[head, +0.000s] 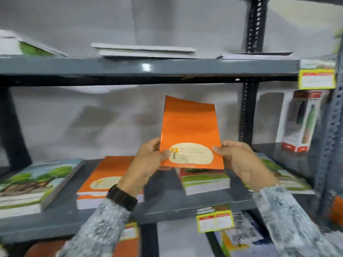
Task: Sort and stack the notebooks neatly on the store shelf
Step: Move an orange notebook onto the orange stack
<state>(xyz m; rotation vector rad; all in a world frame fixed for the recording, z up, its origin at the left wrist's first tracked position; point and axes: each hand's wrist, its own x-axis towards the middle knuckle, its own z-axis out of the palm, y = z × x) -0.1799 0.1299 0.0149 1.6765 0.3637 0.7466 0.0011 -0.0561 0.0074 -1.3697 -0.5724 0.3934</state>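
I hold an orange notebook [189,127] upright above the middle shelf [167,206], its cream label at the bottom and upside down. My left hand [146,160] grips its lower left edge and my right hand [239,160] grips its lower right edge. On the shelf below lie a stack of orange notebooks [104,180] on the left and a stack of green-edged notebooks [204,180] right under the held one. A stack with a tree picture [33,184] lies at the far left, and another green stack [285,175] at the right, partly hidden by my right hand.
The upper shelf [148,66] carries flat white and green books. A boxed bottle [302,123] stands at the right on the middle shelf. Perforated dark uprights [248,112] frame the rack. More notebooks [239,236] lie on the shelf below. Yellow-green price labels [215,221] hang from shelf edges.
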